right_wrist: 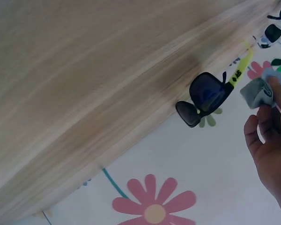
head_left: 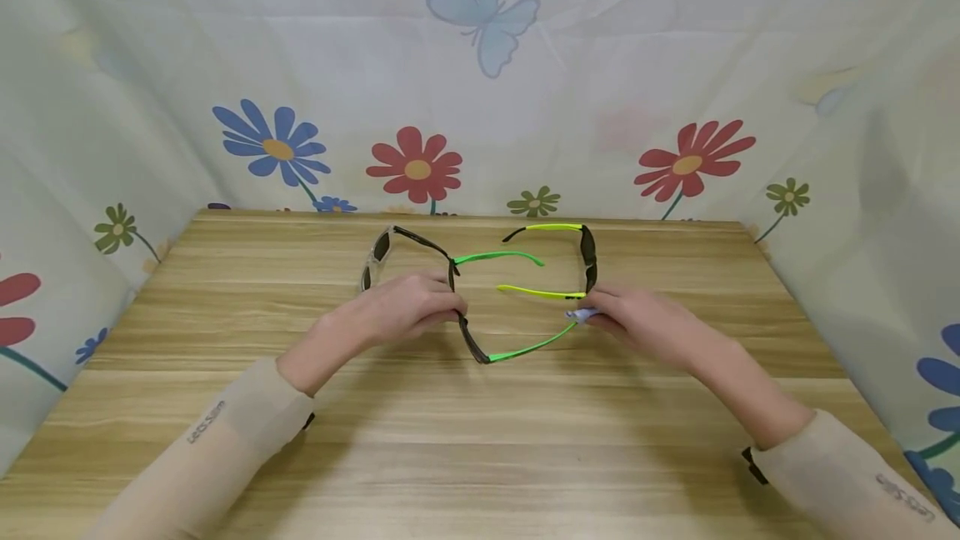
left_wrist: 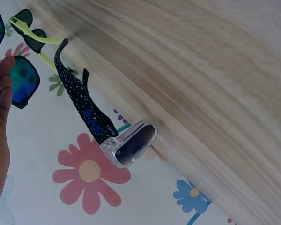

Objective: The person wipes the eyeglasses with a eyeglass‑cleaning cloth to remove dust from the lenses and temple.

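Observation:
My left hand holds a pair of sunglasses by the middle of its dark front, both green temples unfolded toward the right. Blue-green mirrored lenses show on this pair in the left wrist view. Between the thumb and fingers of my right hand is a small pale blue-grey cloth, pinched at the tip of the nearer green temple. Just beyond the right hand lie black sunglasses with yellow temples. Clear-framed sunglasses with speckled black temples lie behind the left hand.
The wood-grain table reaches back to a white curtain printed with flowers and a butterfly. The same curtain hangs along both sides. Both the yellow-templed and the clear-framed pairs lie with temples unfolded toward the middle.

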### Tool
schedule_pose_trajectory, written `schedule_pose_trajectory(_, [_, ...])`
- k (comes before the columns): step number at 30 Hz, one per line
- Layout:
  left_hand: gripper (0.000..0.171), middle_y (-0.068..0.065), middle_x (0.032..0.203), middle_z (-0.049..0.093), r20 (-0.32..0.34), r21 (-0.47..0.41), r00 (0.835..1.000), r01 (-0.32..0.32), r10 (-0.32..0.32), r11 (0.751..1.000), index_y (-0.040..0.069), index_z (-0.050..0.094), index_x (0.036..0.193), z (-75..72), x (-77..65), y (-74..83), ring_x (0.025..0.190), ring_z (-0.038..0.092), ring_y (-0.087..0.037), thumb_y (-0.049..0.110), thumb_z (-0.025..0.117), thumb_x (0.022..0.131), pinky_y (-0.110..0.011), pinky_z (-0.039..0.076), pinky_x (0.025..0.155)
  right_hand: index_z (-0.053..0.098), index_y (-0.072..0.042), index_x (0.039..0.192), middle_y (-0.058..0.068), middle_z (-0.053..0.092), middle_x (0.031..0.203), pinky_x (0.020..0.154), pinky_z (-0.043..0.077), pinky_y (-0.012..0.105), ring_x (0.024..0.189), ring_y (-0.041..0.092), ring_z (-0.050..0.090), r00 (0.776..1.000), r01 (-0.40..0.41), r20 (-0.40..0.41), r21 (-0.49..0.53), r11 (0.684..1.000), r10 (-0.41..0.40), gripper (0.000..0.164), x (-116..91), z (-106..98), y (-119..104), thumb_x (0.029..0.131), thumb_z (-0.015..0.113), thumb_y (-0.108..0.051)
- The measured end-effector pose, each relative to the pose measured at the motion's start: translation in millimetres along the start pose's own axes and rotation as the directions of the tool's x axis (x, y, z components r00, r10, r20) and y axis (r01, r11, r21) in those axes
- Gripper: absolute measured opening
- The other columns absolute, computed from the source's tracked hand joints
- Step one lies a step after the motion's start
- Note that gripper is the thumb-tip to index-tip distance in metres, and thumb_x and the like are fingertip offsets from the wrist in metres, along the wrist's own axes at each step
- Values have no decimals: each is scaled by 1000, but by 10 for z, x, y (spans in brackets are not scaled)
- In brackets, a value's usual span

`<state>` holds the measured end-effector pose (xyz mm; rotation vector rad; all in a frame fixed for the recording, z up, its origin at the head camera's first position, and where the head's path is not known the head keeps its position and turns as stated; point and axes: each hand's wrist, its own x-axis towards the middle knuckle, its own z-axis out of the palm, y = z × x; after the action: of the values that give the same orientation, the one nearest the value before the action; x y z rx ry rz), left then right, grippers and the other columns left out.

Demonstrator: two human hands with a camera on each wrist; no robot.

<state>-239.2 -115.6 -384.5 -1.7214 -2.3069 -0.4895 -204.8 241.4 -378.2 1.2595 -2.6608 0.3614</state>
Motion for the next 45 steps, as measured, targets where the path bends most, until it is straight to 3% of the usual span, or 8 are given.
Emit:
schedule_pose_trajectory(4, [10,5,93,67,15,18,1000,6,-6,1000,9,68,102,-8,-22,5,89,54,-13,12,64,93,-25,48,79,66,-8,102,-7,61,89,62,49,23,71,4,54,996,-64,-54,45,997,66,17,29,-55,62,86,72,-9])
schedule_pose_trajectory(8, [11,4,93,67,27,38,1000,-10,9,999,9,68,102,6,1,23,89,54,-13,12,65,92,-25,48,80,67,-7,103,-6,62,88,56,47,22,67,5,52,992,-70,-99,78,995,77,19,124,-105,41,86,73,-10])
schedule_pose_trajectory(19, [10,4,92,68,76,116,994,-92,83,989,11,67,101,100,117,160,91,55,-14,11,66,91,-24,48,79,68,-7,98,-5,58,81,52,43,23,62,6,47,980,-10,-199,79,997,26,17,385,-64,-63,83,75,-9])
schedule_pose_trajectory(27, [7,5,90,68,89,145,989,-132,120,981,12,66,100,135,197,270,93,56,-13,12,62,94,-23,48,81,70,-10,99,-3,62,88,59,48,26,70,8,55,979,-9,-206,-52,999,-2,18,529,-36,-191,86,75,-21])
schedule_pose_trajectory(32, [7,5,90,68,95,159,983,-171,158,972,12,65,100,157,252,353,91,55,-11,11,63,94,-21,47,79,72,-10,98,-2,66,91,64,51,28,80,12,60,974,48,-215,-113,992,-72,18,618,11,-261,85,75,-22])
schedule_pose_trajectory(37, [9,6,92,67,114,188,979,-187,168,964,12,65,101,165,292,415,91,53,-10,7,62,93,-20,46,80,72,-9,97,0,68,92,82,47,37,90,20,58,975,109,-174,-180,978,-140,18,687,48,-321,83,77,-19])
schedule_pose_trajectory(45, [11,4,94,66,123,260,975,-212,185,942,12,64,102,168,311,459,94,52,-12,5,62,93,-22,45,82,71,-11,101,0,67,94,79,42,40,93,22,56,981,90,-148,-220,971,-124,17,739,60,-407,87,73,-20])
